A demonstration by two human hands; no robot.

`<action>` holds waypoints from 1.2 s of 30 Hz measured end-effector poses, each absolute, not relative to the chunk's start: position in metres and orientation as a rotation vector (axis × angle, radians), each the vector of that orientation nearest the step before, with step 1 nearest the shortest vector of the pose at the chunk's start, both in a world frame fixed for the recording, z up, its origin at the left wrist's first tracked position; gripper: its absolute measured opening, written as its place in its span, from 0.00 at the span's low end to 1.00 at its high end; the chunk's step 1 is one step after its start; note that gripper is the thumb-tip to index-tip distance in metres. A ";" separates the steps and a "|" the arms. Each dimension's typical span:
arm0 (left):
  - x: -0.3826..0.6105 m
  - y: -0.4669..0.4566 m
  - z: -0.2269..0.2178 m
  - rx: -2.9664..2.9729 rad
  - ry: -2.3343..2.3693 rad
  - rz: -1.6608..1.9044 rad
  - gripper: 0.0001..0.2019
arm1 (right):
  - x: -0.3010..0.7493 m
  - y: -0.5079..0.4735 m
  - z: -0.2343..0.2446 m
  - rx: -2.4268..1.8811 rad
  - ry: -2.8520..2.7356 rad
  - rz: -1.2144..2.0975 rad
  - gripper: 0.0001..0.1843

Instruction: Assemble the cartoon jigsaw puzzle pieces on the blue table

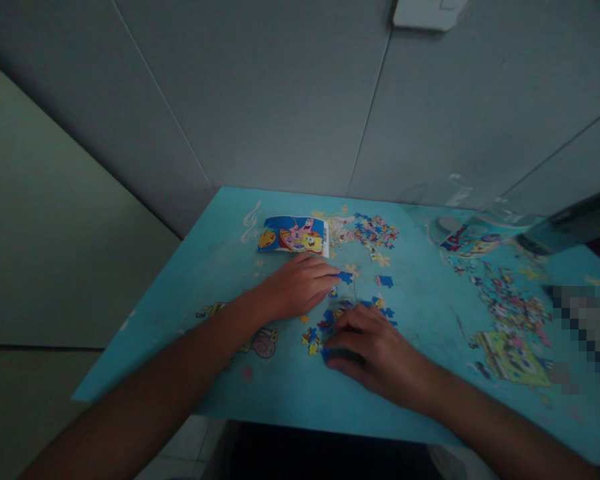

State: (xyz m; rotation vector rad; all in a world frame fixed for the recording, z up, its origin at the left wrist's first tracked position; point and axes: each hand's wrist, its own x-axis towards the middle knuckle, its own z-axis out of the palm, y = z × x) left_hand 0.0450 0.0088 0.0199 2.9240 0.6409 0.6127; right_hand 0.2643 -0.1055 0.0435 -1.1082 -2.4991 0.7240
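Observation:
My left hand point(303, 287) rests on the table with its fingers stretched out, the fingertips at the edge of a blue puzzle piece point(347, 277). My right hand point(375, 347) is curled, with thumb and index finger closing on a small blue jigsaw piece point(325, 355) that is mostly hidden. Between the hands lie several puzzle pieces point(341, 310), partly covered by the right fingers. Yellow and blue pieces point(311, 340) sit left of the right hand. Beyond the right hand is another blue piece point(385, 281). A cartoon picture card point(295, 237) stands just past the left hand.
A heap of loose pieces point(376, 231) lies at the back, and a larger spread point(515, 297) to the right. A clear container point(480, 237) and a dark translucent object point(565, 223) are at the back right. Grey wall point(290, 100) bounds the turquoise table point(275, 400).

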 end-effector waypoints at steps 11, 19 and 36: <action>0.045 0.009 0.020 2.936 0.642 0.599 0.15 | 0.263 -0.105 0.049 -1.077 -2.553 0.759 0.09; 0.047 0.010 0.021 2.939 0.636 0.599 0.15 | 0.263 -0.107 0.049 -1.092 -2.504 0.793 0.07; 0.046 0.005 0.021 2.860 0.515 0.498 0.20 | 0.268 -0.100 0.051 -1.350 -1.964 1.175 0.05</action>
